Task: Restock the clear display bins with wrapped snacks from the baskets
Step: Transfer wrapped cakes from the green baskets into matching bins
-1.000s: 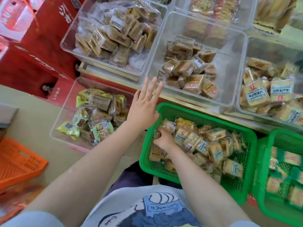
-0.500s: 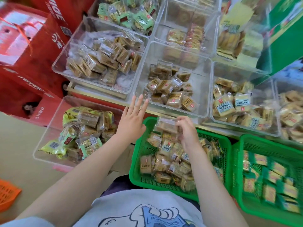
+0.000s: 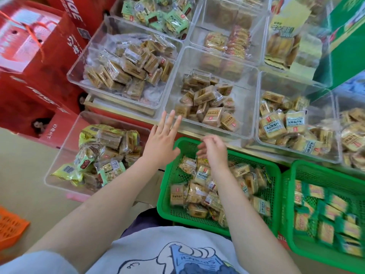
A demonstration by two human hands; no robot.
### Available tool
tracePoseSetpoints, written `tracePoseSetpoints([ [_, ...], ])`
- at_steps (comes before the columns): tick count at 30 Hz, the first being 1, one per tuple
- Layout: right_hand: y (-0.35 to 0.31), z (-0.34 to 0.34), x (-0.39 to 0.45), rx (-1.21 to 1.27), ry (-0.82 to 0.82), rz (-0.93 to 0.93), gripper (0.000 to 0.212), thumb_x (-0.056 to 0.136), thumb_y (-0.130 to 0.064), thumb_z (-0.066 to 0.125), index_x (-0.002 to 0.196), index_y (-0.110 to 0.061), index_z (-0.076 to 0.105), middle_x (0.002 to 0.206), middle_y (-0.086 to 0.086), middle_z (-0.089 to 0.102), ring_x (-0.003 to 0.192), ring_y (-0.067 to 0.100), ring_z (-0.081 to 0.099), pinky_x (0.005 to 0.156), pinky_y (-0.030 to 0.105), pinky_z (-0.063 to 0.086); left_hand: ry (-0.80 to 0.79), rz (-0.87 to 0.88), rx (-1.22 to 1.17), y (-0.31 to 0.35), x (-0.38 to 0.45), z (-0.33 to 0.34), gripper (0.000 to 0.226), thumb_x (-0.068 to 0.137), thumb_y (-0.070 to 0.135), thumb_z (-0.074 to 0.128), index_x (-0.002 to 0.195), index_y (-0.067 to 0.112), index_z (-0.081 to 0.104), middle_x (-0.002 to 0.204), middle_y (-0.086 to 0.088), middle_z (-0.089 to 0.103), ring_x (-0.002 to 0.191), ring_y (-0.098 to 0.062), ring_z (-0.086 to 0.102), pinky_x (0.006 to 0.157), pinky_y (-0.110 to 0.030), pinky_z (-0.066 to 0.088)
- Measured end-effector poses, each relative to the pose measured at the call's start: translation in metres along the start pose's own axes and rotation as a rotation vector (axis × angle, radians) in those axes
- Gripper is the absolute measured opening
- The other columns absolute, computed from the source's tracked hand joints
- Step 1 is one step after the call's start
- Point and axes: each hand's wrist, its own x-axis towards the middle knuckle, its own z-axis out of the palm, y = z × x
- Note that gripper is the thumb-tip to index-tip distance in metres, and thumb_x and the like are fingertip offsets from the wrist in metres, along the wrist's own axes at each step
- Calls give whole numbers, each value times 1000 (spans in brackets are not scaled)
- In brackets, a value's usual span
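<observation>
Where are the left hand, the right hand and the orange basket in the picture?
left hand (image 3: 161, 140): head view, on the back of the hand.
right hand (image 3: 214, 150): head view, on the back of the hand.
orange basket (image 3: 10, 226): head view, on its lattice wall, at the left edge.

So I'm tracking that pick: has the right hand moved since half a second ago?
Yes. The right hand, empty now, has dropped back toward the green basket.

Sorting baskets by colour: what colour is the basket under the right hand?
Green, a perforated plastic basket beneath the right hand; head view.
</observation>
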Motion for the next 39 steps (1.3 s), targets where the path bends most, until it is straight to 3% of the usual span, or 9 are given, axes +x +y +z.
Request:
tracePoseSetpoints([
  [4,77,37,-9,-401,-381,201,19,104,-20,47,112,-14,63,115,6,67,92,20,67,85,37,58,22,-1,-11,0,-1,4,94,95,43,51,157,23,-16,165,-4,-24,150,-25,-25,124,-49,8],
  [7,113,55,-14,-598,-552,162,42,99,-15,49,141,-12,52,146,9,53,131,26,52,110,39,42,47,-9,-11,0,1,7,90,96,46,48,158,24,-14,166,-4,-21,151,-25,-22,123,-51,11],
  [10,131,62,-16,-788,-624,63,51,92,-12,57,142,-7,52,142,13,57,127,31,54,103,34,45,61,-14,-26,1,1,8,89,97,47,47,159,24,-12,166,-2,-19,152,-25,-22,123,-52,11],
  [14,133,59,-18,-1012,-681,-36,23,89,-17,61,109,-6,62,109,13,62,106,33,59,83,35,48,53,-20,-19,3,1,5,89,98,48,47,159,24,-12,166,-3,-20,151,-25,-23,123,-51,10],
  [20,103,33,-12,-773,-696,150,28,86,-24,70,107,-5,65,95,14,64,80,18,54,65,29,43,40,-39,-30,8,1,3,90,98,48,48,158,23,-14,165,-3,-23,150,-24,-26,124,-50,10],
  [25,62,-1,0,-460,-475,197,17,91,-26,63,101,-12,59,86,4,63,61,13,49,53,25,40,31,-48,-26,9,2,3,92,97,46,50,157,23,-16,164,-4,-24,150,-25,-26,124,-50,12],
  [32,-30,-29,10,297,-286,16,4,93,-10,50,90,-11,49,91,9,58,62,14,50,44,20,38,12,-65,-21,10,3,3,96,95,41,54,157,23,-17,164,-3,-26,149,-25,-28,125,-48,10],
  [36,-71,-26,26,493,-143,-86,4,99,-8,52,99,-9,48,98,17,70,67,22,67,52,28,50,8,-61,-24,10,2,0,96,94,37,56,158,22,-14,165,-4,-22,151,-26,-24,124,-47,10],
  [39,-72,-24,39,399,-39,-18,16,99,-6,55,114,-8,51,115,20,66,87,28,74,73,35,62,15,-56,-25,11,1,-2,95,94,35,57,159,22,-11,166,-5,-20,151,-27,-23,123,-47,11],
])
